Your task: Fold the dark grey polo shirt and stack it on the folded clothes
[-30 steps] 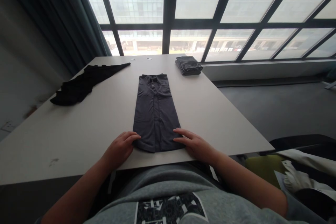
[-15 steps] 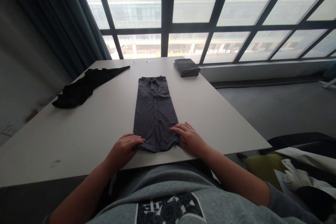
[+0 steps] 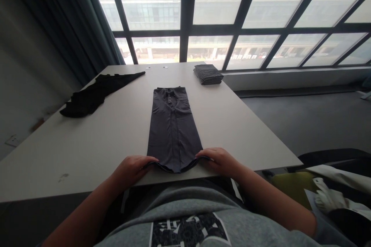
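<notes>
A dark grey buttoned shirt [image 3: 172,127], folded into a long narrow strip, lies lengthwise on the white table [image 3: 116,131] in front of me. My left hand [image 3: 131,169] pinches its near left corner and my right hand [image 3: 222,160] pinches its near right corner. The near hem is lifted slightly off the table between them. The collar end with its buttons points toward the window.
A loose black garment [image 3: 95,92] lies at the table's far left. A folded striped garment [image 3: 208,73] sits at the far right corner by the window. To the right, below the table edge, a chair with white and yellow-green items [image 3: 315,189].
Both hands slid from resting flat beside the shirt's near end to gripping its near corners. The hem has risen a little off the table.
</notes>
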A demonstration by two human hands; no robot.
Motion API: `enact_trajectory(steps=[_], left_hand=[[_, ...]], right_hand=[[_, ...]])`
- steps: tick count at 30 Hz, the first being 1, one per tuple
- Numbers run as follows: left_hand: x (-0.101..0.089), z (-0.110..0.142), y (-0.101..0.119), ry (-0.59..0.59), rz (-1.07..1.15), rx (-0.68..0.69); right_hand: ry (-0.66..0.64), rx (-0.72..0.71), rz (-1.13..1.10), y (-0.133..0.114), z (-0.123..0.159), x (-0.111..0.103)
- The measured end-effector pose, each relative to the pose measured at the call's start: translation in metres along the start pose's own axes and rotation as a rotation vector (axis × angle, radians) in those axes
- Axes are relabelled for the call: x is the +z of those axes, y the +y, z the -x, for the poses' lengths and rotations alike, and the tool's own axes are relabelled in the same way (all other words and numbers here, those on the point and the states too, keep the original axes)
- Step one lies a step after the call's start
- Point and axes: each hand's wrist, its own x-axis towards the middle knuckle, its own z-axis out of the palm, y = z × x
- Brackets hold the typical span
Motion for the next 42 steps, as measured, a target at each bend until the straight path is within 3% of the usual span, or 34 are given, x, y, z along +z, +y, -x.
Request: enact_trajectory(steps=[4,8,13,18,23,27,33,36,39,42], left_hand=[[-0.019,-0.010,0.010,0.071,0.007,-0.003],[-0.040,-0.039,0.004,0.124,0.013,-0.057],[-0.056,-0.082,-0.027,0.144,0.010,-0.180],[-0.043,-0.105,-0.069,0.082,-0.028,-0.292],[-0.022,-0.103,-0.091,0.030,-0.046,-0.375],[-0.019,-0.098,-0.092,0.057,0.018,-0.399],[-0.016,-0.097,-0.088,0.093,0.054,-0.457],[-0.016,-0.097,-0.084,0.087,0.076,-0.495],[-0.017,-0.091,-0.075,0.058,0.169,-0.534],[-0.014,-0.076,-0.062,0.024,0.225,-0.558]], right_hand=[[0.011,0.086,-0.078,-0.011,-0.012,-0.015],[0.100,0.174,-0.105,-0.003,-0.043,-0.034],[0.133,0.269,-0.222,0.025,-0.087,-0.052],[0.068,0.475,-0.298,0.059,-0.112,-0.042],[0.120,0.515,-0.130,0.070,-0.107,-0.027],[0.055,0.507,-0.222,0.058,-0.097,-0.034],[-0.292,0.429,-0.268,0.039,-0.090,-0.053],[-0.416,0.485,-0.346,0.033,-0.084,-0.055],[-0.371,0.587,-0.399,0.027,-0.073,-0.050],[-0.247,0.591,-0.326,0.021,-0.059,-0.039]])
